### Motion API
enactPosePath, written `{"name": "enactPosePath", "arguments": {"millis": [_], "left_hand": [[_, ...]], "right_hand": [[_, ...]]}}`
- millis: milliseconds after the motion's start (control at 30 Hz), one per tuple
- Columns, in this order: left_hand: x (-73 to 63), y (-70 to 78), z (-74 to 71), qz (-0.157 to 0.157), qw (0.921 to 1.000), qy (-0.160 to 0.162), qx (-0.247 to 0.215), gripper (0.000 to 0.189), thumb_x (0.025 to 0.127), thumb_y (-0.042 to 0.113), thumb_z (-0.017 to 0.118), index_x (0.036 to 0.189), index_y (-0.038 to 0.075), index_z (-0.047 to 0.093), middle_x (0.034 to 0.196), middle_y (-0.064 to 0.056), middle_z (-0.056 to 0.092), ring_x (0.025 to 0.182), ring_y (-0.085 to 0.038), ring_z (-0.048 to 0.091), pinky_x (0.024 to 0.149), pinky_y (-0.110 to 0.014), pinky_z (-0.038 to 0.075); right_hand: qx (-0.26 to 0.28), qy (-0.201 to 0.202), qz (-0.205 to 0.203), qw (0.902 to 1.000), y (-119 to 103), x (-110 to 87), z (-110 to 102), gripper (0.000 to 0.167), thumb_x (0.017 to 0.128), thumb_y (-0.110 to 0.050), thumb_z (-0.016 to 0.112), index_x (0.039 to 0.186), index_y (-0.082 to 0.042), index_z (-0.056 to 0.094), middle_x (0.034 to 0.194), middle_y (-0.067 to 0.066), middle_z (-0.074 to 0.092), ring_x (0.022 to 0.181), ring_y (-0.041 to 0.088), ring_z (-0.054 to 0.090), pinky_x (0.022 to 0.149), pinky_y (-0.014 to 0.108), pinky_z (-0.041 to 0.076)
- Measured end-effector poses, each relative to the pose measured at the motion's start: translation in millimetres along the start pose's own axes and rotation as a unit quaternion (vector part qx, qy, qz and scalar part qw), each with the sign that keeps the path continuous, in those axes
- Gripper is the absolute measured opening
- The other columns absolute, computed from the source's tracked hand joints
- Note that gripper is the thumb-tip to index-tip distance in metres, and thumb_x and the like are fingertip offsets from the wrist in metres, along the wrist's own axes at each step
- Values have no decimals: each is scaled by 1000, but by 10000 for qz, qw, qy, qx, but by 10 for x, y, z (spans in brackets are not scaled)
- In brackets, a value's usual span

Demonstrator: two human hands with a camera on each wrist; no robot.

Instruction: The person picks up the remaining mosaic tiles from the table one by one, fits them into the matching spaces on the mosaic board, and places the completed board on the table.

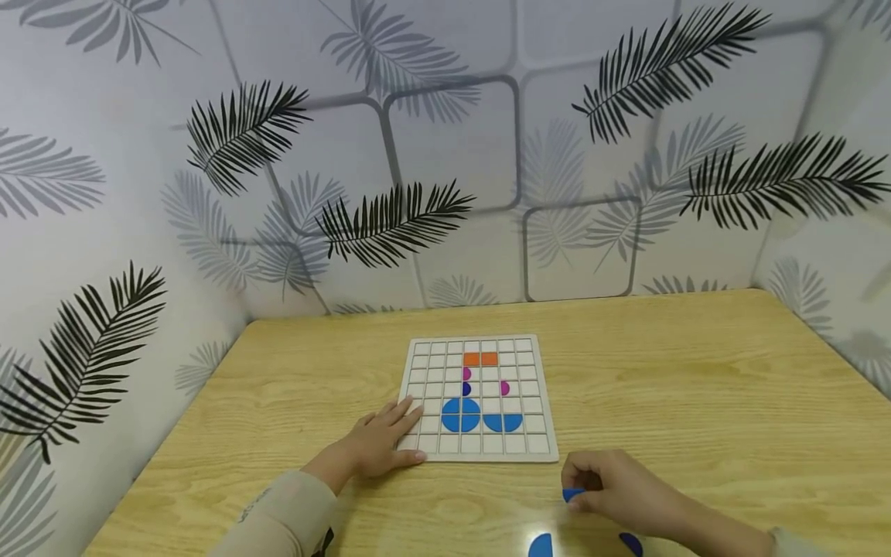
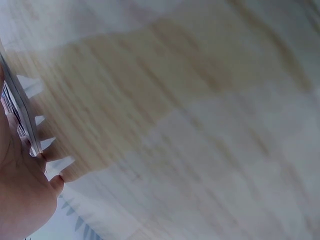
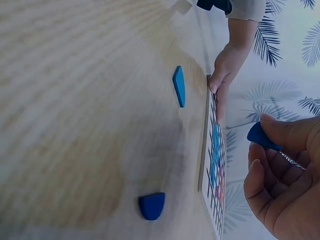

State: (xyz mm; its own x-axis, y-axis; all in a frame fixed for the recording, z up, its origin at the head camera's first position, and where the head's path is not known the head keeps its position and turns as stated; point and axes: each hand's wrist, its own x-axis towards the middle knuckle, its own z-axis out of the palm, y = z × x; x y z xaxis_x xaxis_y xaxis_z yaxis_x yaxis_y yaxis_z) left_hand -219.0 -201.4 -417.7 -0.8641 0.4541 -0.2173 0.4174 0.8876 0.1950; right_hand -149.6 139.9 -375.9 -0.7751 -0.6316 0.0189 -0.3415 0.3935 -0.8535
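A white grid board (image 1: 547, 441) lies on the table, and my left hand (image 1: 381, 439) rests on its left edge with fingers spread. Between thumb and fingers, my right hand (image 1: 619, 489) pinches a blue quarter-circle tile (image 3: 262, 137), raised over the table just off the board's near right corner. On the board, blue quarter-circle tiles form a full circle (image 1: 461, 415) and, beside it, a lower half circle (image 1: 503, 422). Above them sit two orange square tiles (image 1: 480, 359), two pink half-circle tiles (image 1: 504, 388) and a dark blue half-circle tile (image 1: 466, 389).
Near the table's front edge lie a loose blue quarter-circle tile (image 1: 541, 546) and a dark blue half-circle tile (image 1: 631, 543), the latter just below my right hand. A wall with leaf patterns (image 1: 459, 155) rises behind the wooden table (image 1: 682, 371).
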Motion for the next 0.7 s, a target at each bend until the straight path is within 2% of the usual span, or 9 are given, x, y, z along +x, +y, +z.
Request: {"name": "enactPosePath", "arguments": {"millis": [267, 467, 700], "left_hand": [[-6, 17, -32, -38, 10000, -63, -40, 75, 81, 61, 36, 139, 16, 18, 143, -7, 11, 128, -28, 9, 97, -50, 14], [12, -6, -10, -66, 10000, -66, 9, 75, 80, 61, 36, 139, 18, 18, 143, -5, 11, 129, -26, 8, 97, -50, 14], [11, -16, 6, -61, 10000, -43, 13, 76, 80, 62, 36, 139, 18, 18, 143, -5, 11, 129, -26, 8, 98, -49, 14]], "right_hand": [[-31, 114, 29, 9999, -68, 156, -101, 6, 78, -5, 62, 80, -5, 56, 72, -1, 56, 67, 9, 52, 59, 24, 45], [-12, 252, 173, 9995, -59, 270, -141, 9, 78, -5, 61, 85, -2, 57, 75, 1, 57, 71, 14, 53, 61, 25, 45], [-196, 600, 248, 9977, -14, 409, -152, 14, 76, -2, 62, 89, -2, 58, 75, 2, 52, 69, 17, 50, 56, 26, 45]]}}
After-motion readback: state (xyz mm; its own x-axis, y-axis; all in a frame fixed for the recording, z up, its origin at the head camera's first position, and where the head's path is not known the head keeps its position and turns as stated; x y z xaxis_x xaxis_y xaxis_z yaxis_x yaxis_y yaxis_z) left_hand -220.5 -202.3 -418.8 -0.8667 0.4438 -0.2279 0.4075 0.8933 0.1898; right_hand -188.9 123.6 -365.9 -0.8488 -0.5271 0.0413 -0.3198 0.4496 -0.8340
